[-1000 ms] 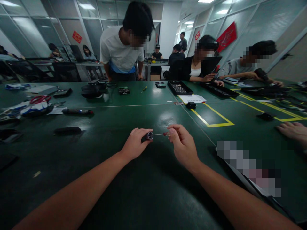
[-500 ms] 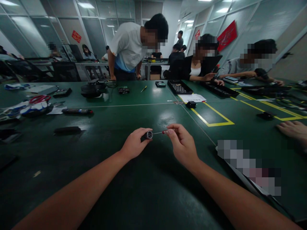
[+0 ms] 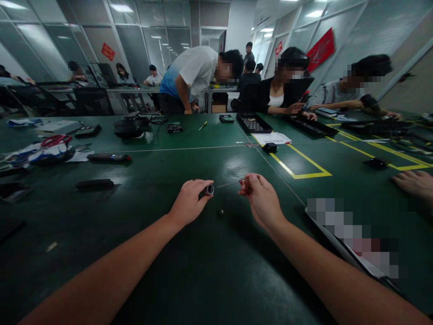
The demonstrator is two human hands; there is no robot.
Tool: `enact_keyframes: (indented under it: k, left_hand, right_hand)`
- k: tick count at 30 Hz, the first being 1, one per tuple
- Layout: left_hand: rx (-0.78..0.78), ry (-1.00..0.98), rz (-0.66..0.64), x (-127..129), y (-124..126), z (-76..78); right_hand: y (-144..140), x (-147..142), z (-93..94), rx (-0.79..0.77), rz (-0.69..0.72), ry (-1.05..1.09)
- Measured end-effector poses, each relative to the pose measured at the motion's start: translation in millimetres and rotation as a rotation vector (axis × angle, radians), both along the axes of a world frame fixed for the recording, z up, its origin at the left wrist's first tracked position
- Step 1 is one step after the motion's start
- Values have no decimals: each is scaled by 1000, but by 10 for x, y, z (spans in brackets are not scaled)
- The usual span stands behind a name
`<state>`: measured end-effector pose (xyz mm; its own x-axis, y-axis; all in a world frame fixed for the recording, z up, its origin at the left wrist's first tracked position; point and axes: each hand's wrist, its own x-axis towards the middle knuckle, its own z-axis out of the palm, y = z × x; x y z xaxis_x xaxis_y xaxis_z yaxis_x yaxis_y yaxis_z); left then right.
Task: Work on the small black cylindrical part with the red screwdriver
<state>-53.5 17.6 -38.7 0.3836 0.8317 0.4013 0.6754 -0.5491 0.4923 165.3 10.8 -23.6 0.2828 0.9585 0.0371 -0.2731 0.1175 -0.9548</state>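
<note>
Metal cylinder [image 3: 209, 189] in left hand [image 3: 189, 203], screwdriver [image 3: 237, 183] right [image 3: 262, 201].

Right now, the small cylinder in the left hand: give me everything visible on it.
The small cylinder is short and dark-bodied, with a silvery metallic rim around its open end, which faces the camera and slightly right. It lies roughly horizontal just above the green table, pinched at its left end by the left hand. The thin shaft of the small screwdriver, held by the right hand, points at it; contact cannot be told. A tiny dark part lies below it.
</note>
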Motion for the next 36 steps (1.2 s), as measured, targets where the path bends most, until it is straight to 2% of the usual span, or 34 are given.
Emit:
enact_keyframes:
  k: [4,8,12,16,19,22,26,33,36]
  left_hand:
    - [-69,25,5,6,-22,14]
    - [-85,50,-16,23,-56,82]
    - [-98,189,-120,63,-114,253]
    - [-226,331,-232,109,-219,459]
    - [-324,396,-303,146,-331,551]
    - [-402,481,-359,185,-434,561]
    - [-407,578,-372,210,-480,506]
    - [-397,577,-410,221,-436,473]
    - [-397,521,-370,239,-403,434]
  right_hand:
    - [-52,-51,-40,123,-73,-181]
    - [-48,-64,-81,127,-73,-232]
    - [-18,-44,-85,108,-65,-204]
    - [-16,-31,-53,122,-61,-184]
    - [-24,-35,-34,134,-58,-169]
    - [-30,-40,-22,135,-53,-159]
    - [-40,-40,0,138,-51,-155]
    - [-63,-56,32,155,-28,-134]
    - [-64,-63,34,150,-27,-127]
